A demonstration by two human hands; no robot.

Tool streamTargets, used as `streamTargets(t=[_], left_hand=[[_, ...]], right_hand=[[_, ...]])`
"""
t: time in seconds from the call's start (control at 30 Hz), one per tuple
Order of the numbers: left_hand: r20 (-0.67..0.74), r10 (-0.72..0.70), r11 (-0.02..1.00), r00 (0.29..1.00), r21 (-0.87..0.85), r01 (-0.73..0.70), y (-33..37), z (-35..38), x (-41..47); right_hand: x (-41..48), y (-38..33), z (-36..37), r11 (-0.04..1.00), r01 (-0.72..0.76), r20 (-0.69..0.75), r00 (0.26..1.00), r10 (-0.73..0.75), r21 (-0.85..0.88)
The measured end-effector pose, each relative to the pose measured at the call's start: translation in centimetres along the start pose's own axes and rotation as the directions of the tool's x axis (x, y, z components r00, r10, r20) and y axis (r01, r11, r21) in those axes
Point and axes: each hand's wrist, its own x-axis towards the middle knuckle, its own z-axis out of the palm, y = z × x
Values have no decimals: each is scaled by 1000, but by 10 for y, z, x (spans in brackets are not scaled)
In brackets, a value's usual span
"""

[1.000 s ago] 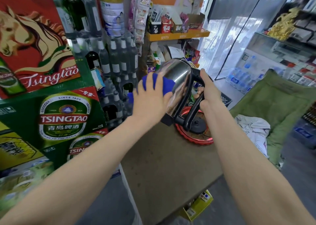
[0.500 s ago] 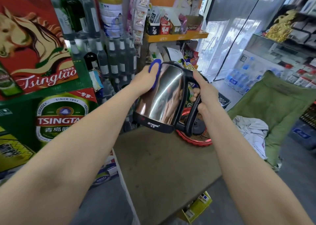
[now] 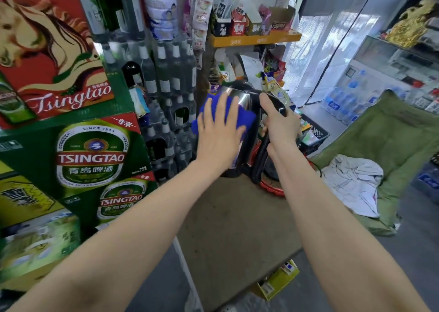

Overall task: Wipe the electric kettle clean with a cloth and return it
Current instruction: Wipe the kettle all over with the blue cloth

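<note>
Fingers (image 3: 215,108) of the left hand (image 3: 217,136) are spread wide and flat, pressing a blue cloth (image 3: 244,118) against the steel side of the electric kettle (image 3: 242,98); splayed that way they likely cover more wall per stroke and keep the cloth from bunching. Cloth shows only around the fingertips and at the thumb side, rest is under the palm. Kettle is lifted or tipped just above the brown tabletop (image 3: 232,228); its bottom edge is hidden behind the left wrist, so contact with the top cannot be told. Right hand (image 3: 279,124) is wrapped closed around the black handle (image 3: 261,159), thumb up on the top near the lid, probably to brace the body against the wiping push and to turn new faces toward the cloth. Just behind the handle sits the red-rimmed round base (image 3: 273,188), apart from the kettle, so the return step is not yet done. Judged stage: mid-wipe on the side wall. Beer cartons stack at far left, bottles behind.
</note>
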Motion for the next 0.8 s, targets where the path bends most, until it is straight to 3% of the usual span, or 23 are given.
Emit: streamTargets(t=[0.1,0.2,0.33,0.5,0.7,0.8], left_hand=[[56,-277,906,959,-317,280,-14,9,12],[208,-413,759,887,-460,461,-37,34,-3],[392,-470,698,791,-384,605,-57,73,-58],[516,-437,698,736,-321,640,-79,113,-107],[539,-458,633,707,-361,685,-101,124,-124],[565,-497,597,658,-328,732,-110,122,-132]], right_hand=[[-7,24,0,998,8,62,998,-5,-58],[-16,62,-10,990,-10,91,996,23,-142],[-28,121,-29,961,-115,195,966,167,-250],[-29,180,-38,929,-164,186,954,235,-332],[-24,218,-31,944,-151,193,958,213,-293],[-29,239,-33,949,-158,230,947,224,-272]])
